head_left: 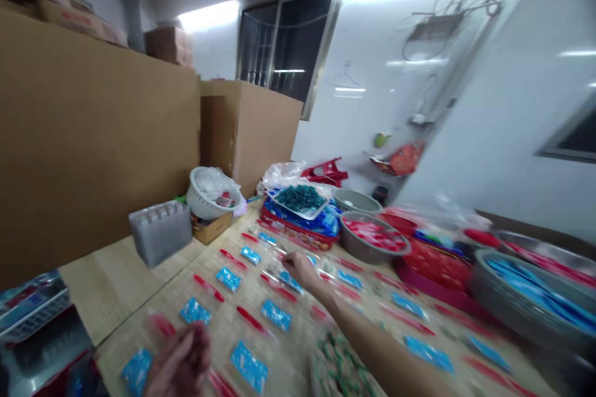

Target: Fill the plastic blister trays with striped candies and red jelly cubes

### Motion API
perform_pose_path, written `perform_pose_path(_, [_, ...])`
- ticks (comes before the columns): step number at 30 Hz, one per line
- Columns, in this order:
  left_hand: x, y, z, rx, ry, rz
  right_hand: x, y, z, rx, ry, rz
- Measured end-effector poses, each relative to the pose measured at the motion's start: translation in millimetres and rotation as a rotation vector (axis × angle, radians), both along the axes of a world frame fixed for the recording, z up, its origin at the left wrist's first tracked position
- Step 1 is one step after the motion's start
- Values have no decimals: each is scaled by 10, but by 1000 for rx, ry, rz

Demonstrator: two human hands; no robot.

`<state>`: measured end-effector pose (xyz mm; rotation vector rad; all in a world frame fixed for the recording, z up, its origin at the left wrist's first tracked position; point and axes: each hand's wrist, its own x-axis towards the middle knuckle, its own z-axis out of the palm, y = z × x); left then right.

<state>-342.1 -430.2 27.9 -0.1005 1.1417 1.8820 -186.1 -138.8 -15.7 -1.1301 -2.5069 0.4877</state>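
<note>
My right hand (300, 268) reaches far forward over the table, fingers curled down among the clear bags (279, 273) laid in rows. Each bag lies with a blue packet (276, 315) and a red packet (250, 319) in or on it. What the fingers hold is blurred. My left hand (179, 365) hovers low at the near edge, fingers bent and close together, above a red packet (161, 324). A bag of green and mixed pieces (339, 369) lies under my right forearm.
Metal bowls of red packets (372, 237) and blue packets (531, 294) stand to the right. A tray of teal pieces (300, 198), a white basket (212, 195), a grey plastic box (161, 232) and big cardboard boxes (93, 136) stand at the back and left.
</note>
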Motion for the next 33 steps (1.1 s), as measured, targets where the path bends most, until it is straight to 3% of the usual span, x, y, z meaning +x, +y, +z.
perform_pose_path(4, [799,328,-9,121,-18,-366,635,-315,234,-87,79,-52])
perform_pose_path(7, [1247,471,-15,182,13,-560,1167,-668,344,-143,116,-53])
perform_pose_path(10, [1529,610,-77,195,110,-616,1609,-1021,349,-168,69,-41])
perform_pose_path(13, [1705,767,-213,176,377,-626,1873,-1260,280,-153,-35,-53])
perform_pose_path(18, [1874,980,-503,-8,1263,-665,1981,-1468,191,-98,-58,10])
perform_pose_path(21, [1942,1041,-617,-116,1598,-730,2019,-1515,131,-97,28,-29])
perform_pose_path(27, [1992,1090,-679,-262,1724,-785,2076,-1520,-22,-198,317,-83])
perform_pose_path(33, [1960,1119,-651,-253,1725,-708,1930,-1572,-23,-245,554,-115])
